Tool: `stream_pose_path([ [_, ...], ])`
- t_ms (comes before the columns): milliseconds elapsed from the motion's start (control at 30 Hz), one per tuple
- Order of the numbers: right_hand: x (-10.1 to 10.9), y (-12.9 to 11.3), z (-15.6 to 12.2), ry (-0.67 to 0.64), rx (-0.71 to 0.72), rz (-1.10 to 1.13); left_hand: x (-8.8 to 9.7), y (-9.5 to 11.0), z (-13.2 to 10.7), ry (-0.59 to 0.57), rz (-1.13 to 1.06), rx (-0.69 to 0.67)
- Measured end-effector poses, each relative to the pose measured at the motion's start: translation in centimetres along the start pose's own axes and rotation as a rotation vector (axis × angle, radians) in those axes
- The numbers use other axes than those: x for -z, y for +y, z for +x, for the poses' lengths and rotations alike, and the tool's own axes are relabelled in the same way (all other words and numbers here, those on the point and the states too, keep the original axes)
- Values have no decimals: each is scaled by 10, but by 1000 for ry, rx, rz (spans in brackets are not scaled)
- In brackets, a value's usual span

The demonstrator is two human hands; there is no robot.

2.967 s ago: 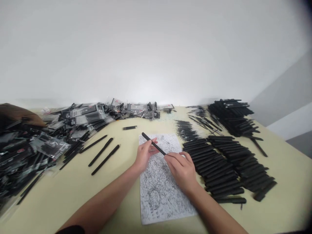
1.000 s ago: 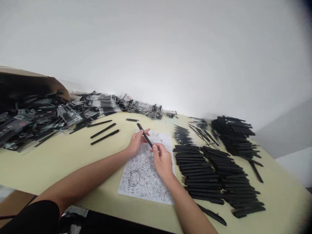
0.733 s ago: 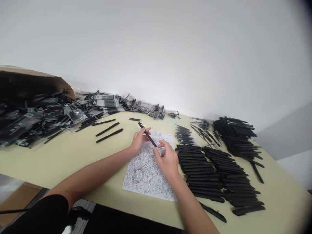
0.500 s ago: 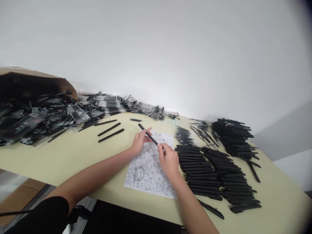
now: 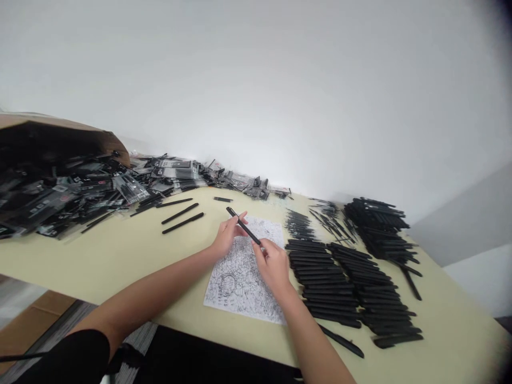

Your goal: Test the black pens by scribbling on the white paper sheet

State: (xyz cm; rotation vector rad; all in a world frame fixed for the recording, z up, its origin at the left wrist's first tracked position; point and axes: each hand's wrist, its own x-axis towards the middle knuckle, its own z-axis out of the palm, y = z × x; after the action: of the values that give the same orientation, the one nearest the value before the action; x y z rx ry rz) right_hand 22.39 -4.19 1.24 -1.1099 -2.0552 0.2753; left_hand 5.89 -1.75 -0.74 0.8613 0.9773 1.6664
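A slim black pen [image 5: 242,225] is held between both hands, slanting up and to the left above a scribbled white sheet [image 5: 244,277]. My left hand [image 5: 226,237] pinches the pen near its upper part. My right hand [image 5: 272,262] grips its lower end with the fingers closed round it. Both hands hover just over the sheet on the pale yellow table [image 5: 120,256].
Rows of black pens [image 5: 340,277] lie right of the sheet, with a taller stack [image 5: 380,221] and thin refills [image 5: 298,221] behind. Three loose pens [image 5: 180,212] lie to the left. Packaged pens [image 5: 80,192] spill from a cardboard box [image 5: 60,133]. One pen [image 5: 342,341] lies near the front edge.
The head has moved back and turned, bringing the box and table's front edge into view. Both hands kept hold of the pen; the right fingers opened briefly, then closed on its lower end.
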Motion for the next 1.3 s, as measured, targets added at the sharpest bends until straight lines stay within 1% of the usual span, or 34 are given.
stream_pose_path([
  [100,1,1,0,15,70,-93,-1,1,-1,3,6,-4],
  [300,1,1,0,112,231,-227,-2,5,-4,43,54,-18],
  [367,2,0,1,118,302,-295,-2,5,-3,50,72,-23],
  [433,3,-1,1,107,343,-361,-1,5,-2,56,93,-28],
  [500,3,-3,1,65,331,-405,-1,6,-1,65,116,-29],
  [633,2,-7,1,-31,250,-415,0,6,0,67,139,-32],
  [733,3,-9,1,-30,221,-398,1,4,1,70,141,-41],
  [833,7,-9,2,-22,228,-373,3,2,1,66,156,-51],
  [933,9,-10,2,-6,245,-400,5,1,2,68,171,-54],
  [1033,7,-11,2,6,230,-428,7,1,2,69,173,-59],
  [1200,-1,-12,1,-69,105,-424,6,3,1,34,168,-61],
  [1300,-5,-11,1,-108,41,-397,5,5,0,41,169,-55],
])
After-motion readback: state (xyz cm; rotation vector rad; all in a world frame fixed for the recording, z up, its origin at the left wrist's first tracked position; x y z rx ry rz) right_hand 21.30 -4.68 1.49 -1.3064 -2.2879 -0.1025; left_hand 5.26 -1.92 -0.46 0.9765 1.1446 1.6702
